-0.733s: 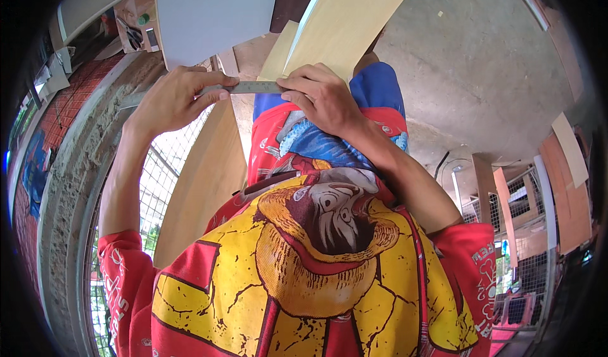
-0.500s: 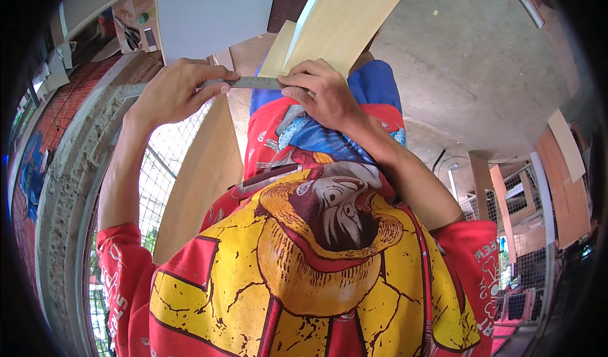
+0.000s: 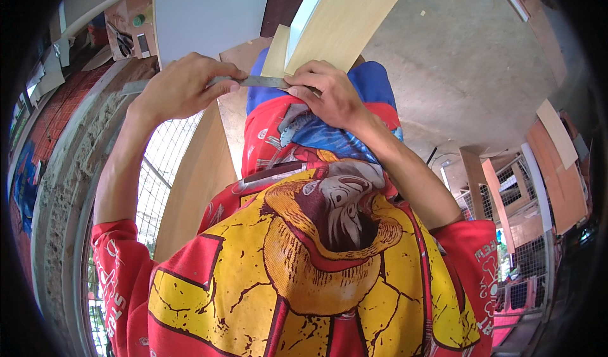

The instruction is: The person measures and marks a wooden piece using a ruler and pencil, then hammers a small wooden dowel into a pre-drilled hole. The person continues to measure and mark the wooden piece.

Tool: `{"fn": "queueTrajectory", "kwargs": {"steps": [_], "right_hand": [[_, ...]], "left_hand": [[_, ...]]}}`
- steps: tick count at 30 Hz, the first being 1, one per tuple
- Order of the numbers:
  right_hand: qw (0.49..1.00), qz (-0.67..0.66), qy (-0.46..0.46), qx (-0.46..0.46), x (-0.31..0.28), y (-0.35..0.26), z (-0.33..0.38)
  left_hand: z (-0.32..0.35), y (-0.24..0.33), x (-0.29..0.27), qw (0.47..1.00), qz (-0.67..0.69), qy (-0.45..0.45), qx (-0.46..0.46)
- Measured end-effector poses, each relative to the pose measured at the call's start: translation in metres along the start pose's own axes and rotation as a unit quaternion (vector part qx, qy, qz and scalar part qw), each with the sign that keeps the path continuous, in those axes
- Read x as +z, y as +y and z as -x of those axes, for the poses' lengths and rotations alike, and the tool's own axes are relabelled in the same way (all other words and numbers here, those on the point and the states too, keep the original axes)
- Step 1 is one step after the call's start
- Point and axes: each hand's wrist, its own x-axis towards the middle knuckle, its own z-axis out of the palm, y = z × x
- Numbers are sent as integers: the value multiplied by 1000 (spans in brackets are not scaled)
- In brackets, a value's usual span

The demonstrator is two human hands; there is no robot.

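Observation:
A thin metal ruler [image 3: 267, 82] spans the gap between my hands, level across the front of my body. My left hand [image 3: 188, 86] pinches it between thumb and fingers, and its far end sticks out past the wrist on the left. The ruler's other end sits in the curled fingers of my right hand [image 3: 327, 94]. Just beyond the right hand, a long pale wooden board [image 3: 349, 24] with a white edge slants away from me. A smaller light wood piece [image 3: 277, 51] lies against that board's left side, right behind the ruler.
A large grey-white panel [image 3: 212, 18] stands ahead on the left, beside a dark brown board [image 3: 283, 5]. Left of me run a rough concrete ledge [image 3: 69, 167] and wire mesh [image 3: 166, 167]. Another wooden board [image 3: 196, 192] leans there. Wood panels [image 3: 552, 173] stand at the right.
The view has shifted slightly. My left hand has moved up a little with the ruler, which now tilts slightly; both hands keep their hold.

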Motion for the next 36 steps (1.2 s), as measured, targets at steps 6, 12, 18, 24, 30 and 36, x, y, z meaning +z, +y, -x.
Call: {"fn": "queueTrajectory", "kwargs": {"steps": [6,12,18,24,30,36], "right_hand": [[1000,4,-7,21,-1,-1,-2],[1000,2,-16,26,-2,0,-5],[998,26,-49,35,-2,5,-9],[997,13,-62,45,-2,11,-11],[997,11,-61,48,-3,12,-13],[997,18,-57,46,-1,19,-11]], "left_hand": [[-8,3,-5,999,-6,-27,-39],[-9,-14,5,999,-34,12,1],[-11,-17,6,1000,2,-9,-13],[-10,-22,14,1000,2,19,11],[-13,-23,12,999,49,5,0],[-16,-30,20,998,20,35,47]]}}
